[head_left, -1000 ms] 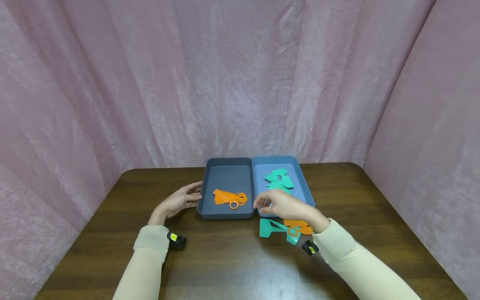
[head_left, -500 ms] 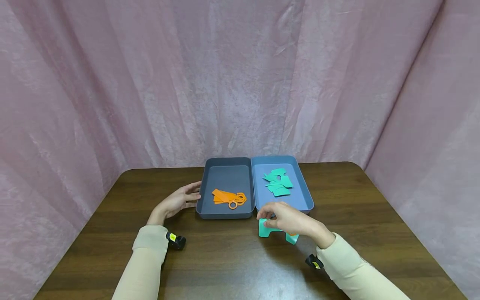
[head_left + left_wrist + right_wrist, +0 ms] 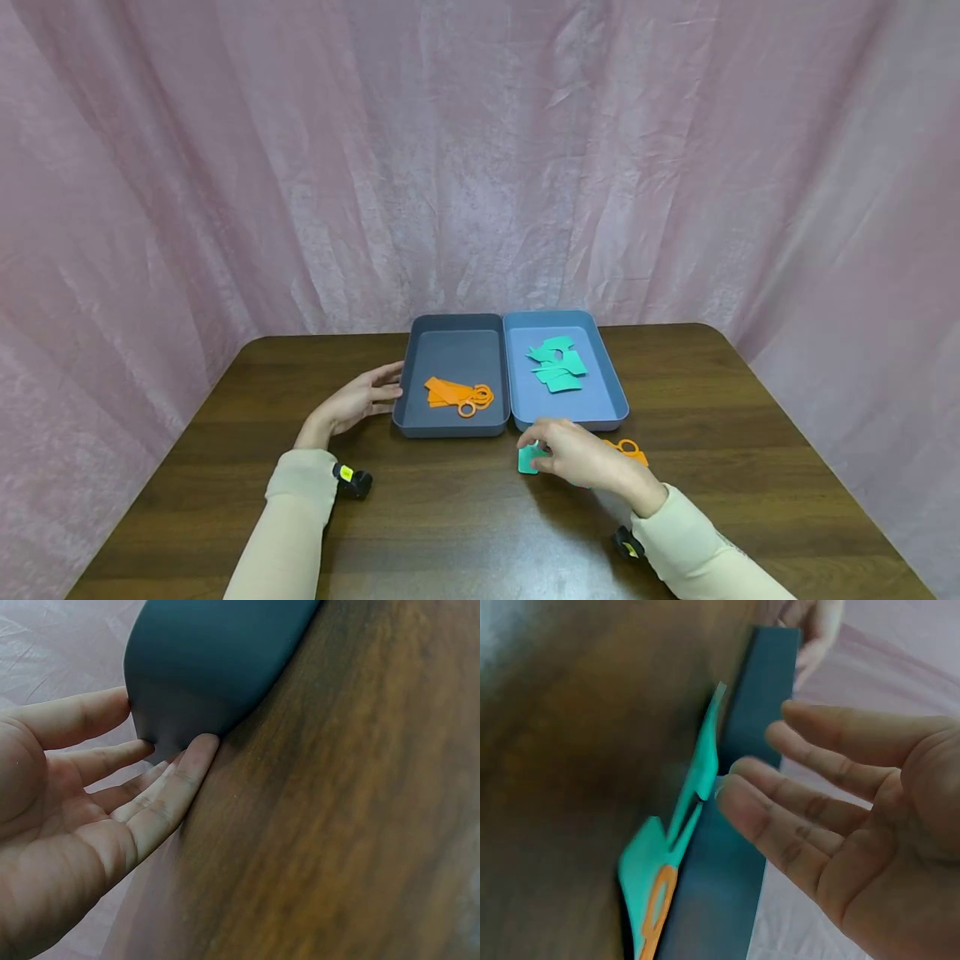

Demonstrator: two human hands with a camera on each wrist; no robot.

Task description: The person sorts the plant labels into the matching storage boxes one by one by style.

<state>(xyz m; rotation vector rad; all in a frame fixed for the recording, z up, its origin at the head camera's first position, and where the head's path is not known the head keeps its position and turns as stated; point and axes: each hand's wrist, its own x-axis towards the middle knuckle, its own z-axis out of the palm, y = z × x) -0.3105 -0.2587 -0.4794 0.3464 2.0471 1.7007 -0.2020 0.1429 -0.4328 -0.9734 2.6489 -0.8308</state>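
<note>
My left hand (image 3: 360,404) rests its fingers on the left side of the dark grey tray (image 3: 457,333); in the left wrist view, the fingertips of the hand (image 3: 82,817) meet the tray's outer corner (image 3: 202,667). My right hand (image 3: 573,454) is over a flat green T-shaped tag (image 3: 527,461) in front of the trays. The right wrist view has its fingers spread and holding nothing, close to green tags (image 3: 640,874) and an orange ring-ended tag (image 3: 658,907). The hand hides most of this group in the head view, with orange rings (image 3: 628,447) showing beyond the wrist.
A blue-grey tray (image 3: 600,408) stands against the dark one's right side, with several green tags (image 3: 561,371) in it. Orange ring-ended tags (image 3: 453,392) lie in the dark tray. Both stand on a brown wooden table (image 3: 442,517) before a pink curtain (image 3: 480,167).
My right hand has come from over the blue-grey tray's front down to the tags on the table. The green tags in that tray now show fully. My left hand has stayed put.
</note>
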